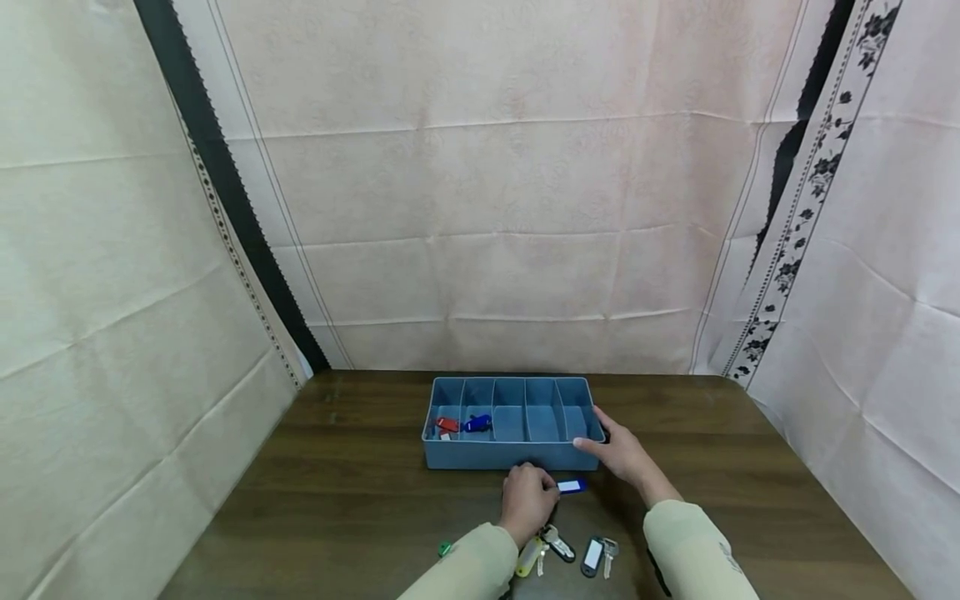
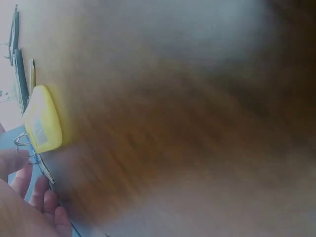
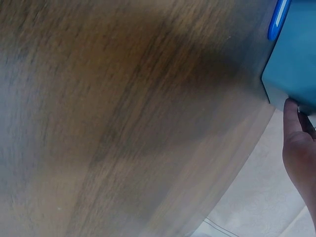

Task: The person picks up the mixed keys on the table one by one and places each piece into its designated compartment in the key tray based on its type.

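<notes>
Close in front of the blue compartment box [image 1: 512, 455], my left hand [image 1: 529, 502] pinches a blue key tag [image 1: 572, 486] by its key end. In the left wrist view the thumb and fingers [image 2: 20, 180] meet near a metal ring and key, behind a yellow key tag [image 2: 44, 121]. My right hand [image 1: 626, 452] holds the right end of the box, thumb at the front rim and fingers along the side. In the box, a red key tag [image 1: 447, 424] lies in the leftmost compartment and another blue key tag [image 1: 477, 423] in the second.
Below my left hand lie a yellow tag [image 1: 528, 557] with keys and a dark tag with a key [image 1: 558, 546]. Another dark tag [image 1: 592, 557] lies further right. A green piece [image 1: 445, 548] shows beside my left sleeve. White cloth [image 1: 480, 250] hangs behind the wooden table [image 1: 337, 500].
</notes>
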Available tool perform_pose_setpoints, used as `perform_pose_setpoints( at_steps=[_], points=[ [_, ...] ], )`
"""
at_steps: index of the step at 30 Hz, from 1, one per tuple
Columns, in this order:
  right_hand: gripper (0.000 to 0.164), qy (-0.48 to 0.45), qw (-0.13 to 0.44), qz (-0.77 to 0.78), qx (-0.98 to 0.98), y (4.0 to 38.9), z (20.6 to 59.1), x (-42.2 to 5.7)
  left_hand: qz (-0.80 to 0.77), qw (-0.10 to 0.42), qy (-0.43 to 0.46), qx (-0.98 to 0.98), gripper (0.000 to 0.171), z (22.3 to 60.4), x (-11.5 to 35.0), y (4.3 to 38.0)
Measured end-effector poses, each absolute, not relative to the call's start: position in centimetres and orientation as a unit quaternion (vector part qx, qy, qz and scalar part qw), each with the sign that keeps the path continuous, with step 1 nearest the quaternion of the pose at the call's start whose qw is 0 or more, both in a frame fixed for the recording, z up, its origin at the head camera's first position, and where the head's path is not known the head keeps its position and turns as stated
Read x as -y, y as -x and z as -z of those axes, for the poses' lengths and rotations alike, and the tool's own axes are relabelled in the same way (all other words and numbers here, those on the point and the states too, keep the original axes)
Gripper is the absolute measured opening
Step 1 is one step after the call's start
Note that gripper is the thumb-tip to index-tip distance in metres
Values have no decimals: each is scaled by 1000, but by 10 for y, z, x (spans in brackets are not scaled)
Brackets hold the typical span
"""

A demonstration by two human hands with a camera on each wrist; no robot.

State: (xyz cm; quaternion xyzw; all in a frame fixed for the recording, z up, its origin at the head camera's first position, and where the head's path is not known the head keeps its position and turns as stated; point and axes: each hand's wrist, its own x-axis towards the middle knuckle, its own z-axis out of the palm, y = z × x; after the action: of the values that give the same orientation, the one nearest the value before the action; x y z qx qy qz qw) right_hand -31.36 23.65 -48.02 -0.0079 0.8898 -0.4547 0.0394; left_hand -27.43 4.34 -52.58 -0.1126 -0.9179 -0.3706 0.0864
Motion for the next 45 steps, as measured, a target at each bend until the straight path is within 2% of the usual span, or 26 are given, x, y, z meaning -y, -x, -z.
perform_pose_setpoints(
  at_steps=[8, 14, 21, 25, 35, 45],
  points=[
    [103, 5, 41, 448, -893, 312, 481, -237, 389, 79, 114, 911, 16, 525, -40, 274],
    [106, 1, 44, 446, -894, 312, 482, -238, 412, 91, 134, 897, 17, 517, -37, 273],
    [89, -5, 46, 446, -894, 312, 484, -240, 436, 84, 140, 885, 13, 501, -30, 275],
    [89, -3, 45, 446, -894, 312, 484, -240, 439, 88, 150, 882, 13, 494, -24, 275],
    [104, -10, 49, 450, -892, 314, 483, -239, 461, 89, 172, 866, 9, 465, -6, 281],
    [103, -8, 50, 448, -892, 316, 481, -236, 501, 80, 137, 851, 8, 440, 14, 292]
  ],
)
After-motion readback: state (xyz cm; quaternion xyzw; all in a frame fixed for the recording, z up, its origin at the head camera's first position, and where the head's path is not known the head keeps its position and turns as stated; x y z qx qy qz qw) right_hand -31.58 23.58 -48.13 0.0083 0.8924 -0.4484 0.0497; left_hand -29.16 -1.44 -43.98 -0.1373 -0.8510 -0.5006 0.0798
